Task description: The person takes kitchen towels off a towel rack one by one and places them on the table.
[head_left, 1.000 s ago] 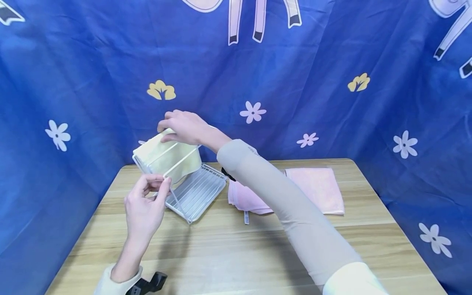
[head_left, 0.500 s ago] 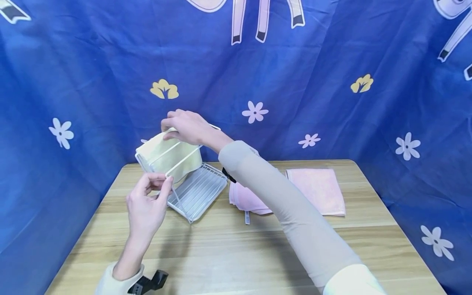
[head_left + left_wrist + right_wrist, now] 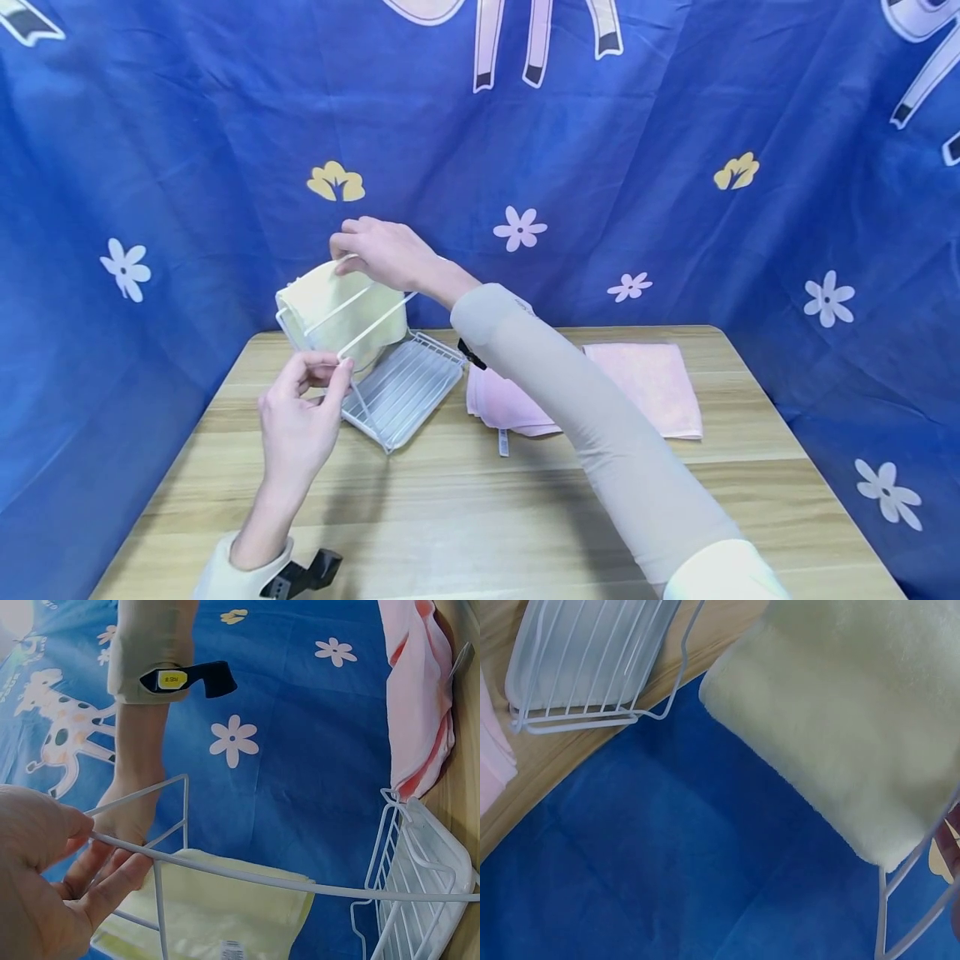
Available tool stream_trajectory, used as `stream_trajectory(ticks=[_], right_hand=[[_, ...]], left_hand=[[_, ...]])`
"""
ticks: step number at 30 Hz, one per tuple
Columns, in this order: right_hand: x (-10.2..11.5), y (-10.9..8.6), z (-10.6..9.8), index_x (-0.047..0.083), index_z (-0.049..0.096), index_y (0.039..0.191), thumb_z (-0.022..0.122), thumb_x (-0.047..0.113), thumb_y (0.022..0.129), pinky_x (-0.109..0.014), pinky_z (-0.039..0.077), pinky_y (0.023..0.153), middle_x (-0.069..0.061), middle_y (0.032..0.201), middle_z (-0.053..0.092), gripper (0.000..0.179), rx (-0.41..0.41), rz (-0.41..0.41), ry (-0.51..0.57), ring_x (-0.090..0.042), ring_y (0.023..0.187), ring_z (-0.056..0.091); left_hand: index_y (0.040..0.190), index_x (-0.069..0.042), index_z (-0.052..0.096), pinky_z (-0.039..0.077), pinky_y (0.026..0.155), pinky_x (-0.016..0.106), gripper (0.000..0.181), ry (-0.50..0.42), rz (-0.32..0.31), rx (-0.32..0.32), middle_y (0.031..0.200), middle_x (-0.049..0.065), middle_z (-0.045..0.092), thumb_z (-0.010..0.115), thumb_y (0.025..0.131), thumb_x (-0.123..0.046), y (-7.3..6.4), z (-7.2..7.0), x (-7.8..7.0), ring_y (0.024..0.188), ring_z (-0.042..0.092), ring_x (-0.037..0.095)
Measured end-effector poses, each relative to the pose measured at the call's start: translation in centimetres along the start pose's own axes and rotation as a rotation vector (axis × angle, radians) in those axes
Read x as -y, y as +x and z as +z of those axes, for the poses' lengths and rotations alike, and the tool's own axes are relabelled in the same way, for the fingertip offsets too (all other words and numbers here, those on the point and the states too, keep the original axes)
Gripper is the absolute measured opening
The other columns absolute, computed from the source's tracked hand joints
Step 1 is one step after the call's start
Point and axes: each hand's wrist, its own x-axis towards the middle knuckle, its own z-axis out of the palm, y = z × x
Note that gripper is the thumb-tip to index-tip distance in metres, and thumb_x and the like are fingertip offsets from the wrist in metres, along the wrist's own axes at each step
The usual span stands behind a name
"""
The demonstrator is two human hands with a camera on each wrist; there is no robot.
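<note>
Wire rack point(image 3: 390, 379) stood at the tabletop's point(image 3: 450, 517) far left corner, hard against the blue backdrop point(image 3: 187, 167), its base running long toward the front-left. Left hand point(image 3: 300, 425) pinched a rack wire; right hand point(image 3: 382, 254) gripped the top bar beside the yellow towel point(image 3: 330, 304) draped there. Open tabletop lay in front; pink towels point(image 3: 645, 383) sat to the right.

The rack point(image 3: 390, 375) is thin white-coated wire, smooth with a slight sheen, its lower shelf a grid of straight rods. Draped over its top rails, the yellow towel point(image 3: 330, 308) is soft, fluffy terry cloth, matt and napped. At 3 o'clock from the rack, the pink towels point(image 3: 645, 383) show the same matt pile. The table point(image 3: 487, 517) has a smooth light wood-grain finish. The blue backdrop point(image 3: 675, 208) is thin printed fabric, creased and faintly lustrous
</note>
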Motion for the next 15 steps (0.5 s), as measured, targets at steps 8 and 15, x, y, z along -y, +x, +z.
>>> stream_trajectory(ticks=[8, 15], right_hand=[[-0.6, -0.5, -0.9, 0.028, 0.071, 0.118, 0.057, 0.047, 0.106, -0.022, 0.054, 0.092, 0.009, 0.114, 0.065, 0.027, -0.084, -0.025, 0.010, -0.009, 0.109, 0.062], [-1.3, -0.8, -1.8, 0.029, 0.071, 0.119, 0.057, 0.047, 0.106, -0.021, 0.055, 0.089, 0.008, 0.114, 0.065, 0.026, -0.100, -0.017, 0.017, -0.009, 0.107, 0.062]], left_hand=[[0.098, 0.006, 0.070, 0.053, 0.058, 0.003, 0.009, 0.007, -0.001, 0.000, 0.077, -0.034, 0.063, 0.075, 0.094, 0.000, 0.0, -0.1, 0.0, 0.069, 0.063, -0.016], [0.097, 0.006, 0.070, 0.054, 0.059, 0.003, 0.008, 0.015, 0.014, 0.004, 0.079, -0.031, 0.063, 0.075, 0.094, 0.000, 0.1, -0.1, 0.2, 0.070, 0.063, -0.015]])
